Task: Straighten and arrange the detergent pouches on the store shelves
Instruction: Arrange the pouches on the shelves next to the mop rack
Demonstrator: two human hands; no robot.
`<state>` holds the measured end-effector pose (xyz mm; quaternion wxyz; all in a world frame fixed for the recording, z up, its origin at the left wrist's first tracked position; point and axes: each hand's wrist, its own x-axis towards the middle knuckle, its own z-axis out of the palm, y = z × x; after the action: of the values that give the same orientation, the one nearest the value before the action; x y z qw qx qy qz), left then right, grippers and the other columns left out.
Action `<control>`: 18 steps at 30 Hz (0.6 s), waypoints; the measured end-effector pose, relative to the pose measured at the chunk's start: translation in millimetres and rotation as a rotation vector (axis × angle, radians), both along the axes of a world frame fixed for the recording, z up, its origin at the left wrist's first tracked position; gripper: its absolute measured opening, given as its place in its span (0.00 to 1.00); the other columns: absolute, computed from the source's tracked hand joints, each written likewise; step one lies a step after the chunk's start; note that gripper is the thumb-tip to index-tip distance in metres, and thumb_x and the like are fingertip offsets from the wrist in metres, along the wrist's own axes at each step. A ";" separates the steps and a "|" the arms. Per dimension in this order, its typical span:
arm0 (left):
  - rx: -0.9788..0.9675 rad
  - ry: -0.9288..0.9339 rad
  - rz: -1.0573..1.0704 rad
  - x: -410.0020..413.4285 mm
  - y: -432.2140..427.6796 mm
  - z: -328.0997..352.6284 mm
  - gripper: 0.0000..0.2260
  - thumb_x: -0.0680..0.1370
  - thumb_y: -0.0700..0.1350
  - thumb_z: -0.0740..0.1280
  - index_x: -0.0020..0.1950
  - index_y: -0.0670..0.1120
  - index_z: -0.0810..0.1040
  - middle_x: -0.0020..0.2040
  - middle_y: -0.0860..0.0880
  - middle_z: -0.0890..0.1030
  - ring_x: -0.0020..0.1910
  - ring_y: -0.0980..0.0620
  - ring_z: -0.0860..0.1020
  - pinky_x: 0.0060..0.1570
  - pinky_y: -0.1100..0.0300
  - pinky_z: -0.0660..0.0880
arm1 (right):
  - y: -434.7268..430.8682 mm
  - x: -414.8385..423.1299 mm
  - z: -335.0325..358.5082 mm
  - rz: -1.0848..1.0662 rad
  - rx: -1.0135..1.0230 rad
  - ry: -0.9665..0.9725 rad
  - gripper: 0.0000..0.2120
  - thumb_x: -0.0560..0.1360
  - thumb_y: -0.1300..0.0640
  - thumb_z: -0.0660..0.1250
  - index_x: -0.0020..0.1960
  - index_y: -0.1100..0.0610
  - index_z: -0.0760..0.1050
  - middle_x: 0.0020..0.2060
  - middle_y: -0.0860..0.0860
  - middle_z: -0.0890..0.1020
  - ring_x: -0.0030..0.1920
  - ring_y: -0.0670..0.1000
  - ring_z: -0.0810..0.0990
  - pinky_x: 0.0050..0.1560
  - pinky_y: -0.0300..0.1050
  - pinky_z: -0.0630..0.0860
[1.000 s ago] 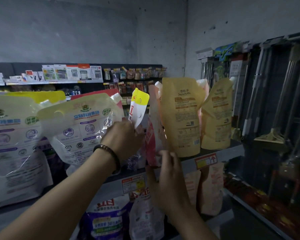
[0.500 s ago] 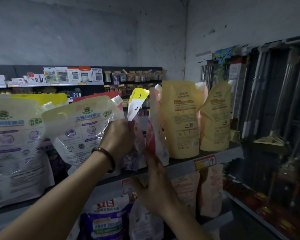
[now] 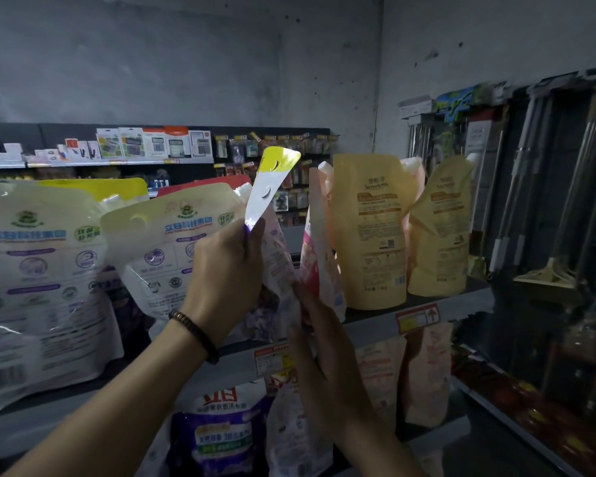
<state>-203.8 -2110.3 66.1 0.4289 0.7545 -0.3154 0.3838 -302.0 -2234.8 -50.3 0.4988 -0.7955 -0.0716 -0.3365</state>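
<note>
Left grip [image 3: 227,277] clasps yellow-topped pouch [image 3: 272,182], right grip [image 3: 324,366] spread on pink pouch [image 3: 319,259] beside orange pouches [image 3: 369,235]

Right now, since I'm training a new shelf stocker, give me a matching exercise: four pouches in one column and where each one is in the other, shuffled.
Things:
1. yellow-topped pouch
2. purple pouch
3. orange pouch
4. big white pouch

Places:
A. beneath the upper shelf
B. far left on the upper shelf
C. gripped by the left hand
D. upright on the upper shelf, right of the pink pouch

Pairs: 1-C, 2-A, 3-D, 4-B
</note>
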 end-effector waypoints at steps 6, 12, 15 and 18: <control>-0.034 -0.051 -0.035 -13.9 18.7 4.3 0.21 0.87 0.47 0.62 0.36 0.44 0.66 0.27 0.52 0.65 0.27 0.51 0.62 0.29 0.53 0.59 | 6.3 -3.2 -3.0 0.050 0.135 -0.018 0.19 0.86 0.43 0.57 0.76 0.31 0.66 0.73 0.27 0.70 0.73 0.30 0.68 0.68 0.27 0.68; -0.059 -0.018 -0.087 -34.3 44.4 -0.3 0.23 0.87 0.54 0.60 0.38 0.39 0.71 0.29 0.45 0.67 0.31 0.55 0.62 0.31 0.53 0.63 | 4.2 0.6 -8.8 0.055 0.249 -0.009 0.18 0.84 0.46 0.60 0.72 0.36 0.72 0.65 0.27 0.78 0.66 0.28 0.74 0.59 0.24 0.71; -0.059 0.020 -0.117 -45.5 60.7 -7.0 0.23 0.85 0.56 0.59 0.43 0.38 0.76 0.33 0.39 0.73 0.32 0.56 0.65 0.34 0.48 0.67 | 4.8 2.0 -6.1 0.051 0.286 0.026 0.16 0.87 0.53 0.59 0.71 0.38 0.72 0.69 0.35 0.77 0.66 0.29 0.75 0.61 0.27 0.73; -0.044 0.071 -0.173 -54.7 77.9 -14.4 0.27 0.85 0.59 0.58 0.47 0.35 0.78 0.35 0.36 0.77 0.31 0.49 0.70 0.31 0.45 0.70 | 5.3 7.7 -3.1 0.016 0.257 0.036 0.16 0.87 0.49 0.60 0.73 0.35 0.73 0.73 0.38 0.77 0.72 0.36 0.74 0.73 0.40 0.73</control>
<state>-258.5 -2032.5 51.7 0.4878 0.7280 -0.3556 0.3249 -294.2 -2229.5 -53.4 0.6006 -0.7303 -0.0255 -0.3245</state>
